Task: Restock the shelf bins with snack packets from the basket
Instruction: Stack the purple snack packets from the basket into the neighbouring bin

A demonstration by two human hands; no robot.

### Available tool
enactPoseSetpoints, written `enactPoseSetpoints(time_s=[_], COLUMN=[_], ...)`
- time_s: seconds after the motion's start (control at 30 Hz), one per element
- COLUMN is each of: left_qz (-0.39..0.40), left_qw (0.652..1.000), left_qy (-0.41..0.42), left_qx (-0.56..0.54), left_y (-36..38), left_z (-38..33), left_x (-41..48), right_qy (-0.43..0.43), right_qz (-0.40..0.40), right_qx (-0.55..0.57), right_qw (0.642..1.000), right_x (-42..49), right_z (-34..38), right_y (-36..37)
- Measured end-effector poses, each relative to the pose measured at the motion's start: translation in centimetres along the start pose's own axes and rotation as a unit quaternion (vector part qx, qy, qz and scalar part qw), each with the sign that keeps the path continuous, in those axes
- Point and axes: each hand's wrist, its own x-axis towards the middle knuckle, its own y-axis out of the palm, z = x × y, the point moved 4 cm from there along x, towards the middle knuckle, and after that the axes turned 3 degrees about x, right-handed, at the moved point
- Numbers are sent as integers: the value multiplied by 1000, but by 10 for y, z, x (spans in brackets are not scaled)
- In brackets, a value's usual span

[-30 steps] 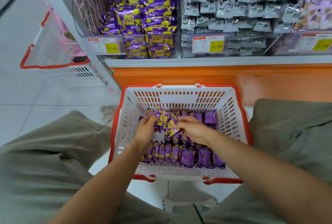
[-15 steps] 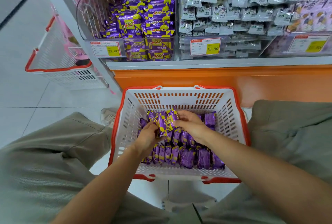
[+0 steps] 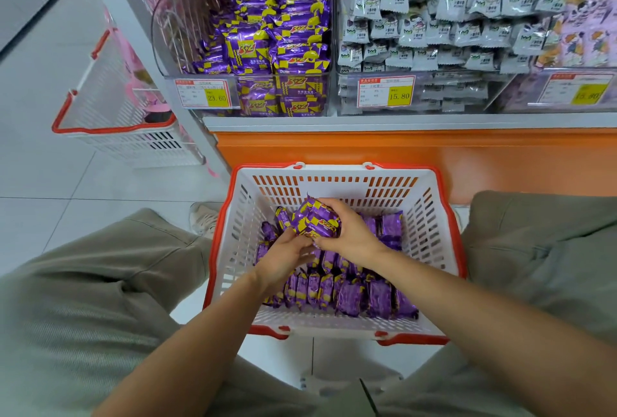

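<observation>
- Since half a second ago, bundle of purple packets (image 3: 315, 221) is being lifted higher over the basket (image 3: 430, 236) floor.
- Bundle is being gripped from above by the right hand (image 3: 347, 236), fingers curled round it, near the basket's back wall.
- Left hand (image 3: 283, 256) is being held against the bundle's underside; fingertips hidden, grip cannot be told.
- Remaining packets (image 3: 350, 296) are being kept in rows along the basket's front edge.
- Purple shelf bin (image 3: 300, 96) is sitting well apart, above.

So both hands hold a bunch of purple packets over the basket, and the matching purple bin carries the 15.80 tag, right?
Not quite: in the head view the purple bin carries the 23.60 tag; the 15.80 tag is on the grey-packet bin beside it. The left hand and right hand do hold the purple bunch over the basket.
</observation>
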Motion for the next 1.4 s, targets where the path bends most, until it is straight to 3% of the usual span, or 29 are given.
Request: enactPoseSetpoints(time_s=[0.23, 0.53, 0.9, 1.23, 1.4], left_qz=[8, -35, -174, -132, -126], left_qw=[977, 930, 889, 880, 868], left_qy=[183, 281, 348, 381, 376], left_qx=[111, 236, 242, 252, 300], left_y=[-7, -35, -97, -111, -122], left_z=[-49, -117, -232, -294, -320], left_x=[-24, -56, -94, -69, -52], right_qy=[-45, -113, -283, -323, -322], right_qz=[19, 57, -44, -141, -151], right_qx=[-91, -113, -57, -11, -87], right_qw=[995, 985, 956, 936, 931], right_x=[-2, -8, 17, 60, 80], right_z=[36, 111, 231, 276, 284], right_y=[-19, -29, -48, -63, -70])
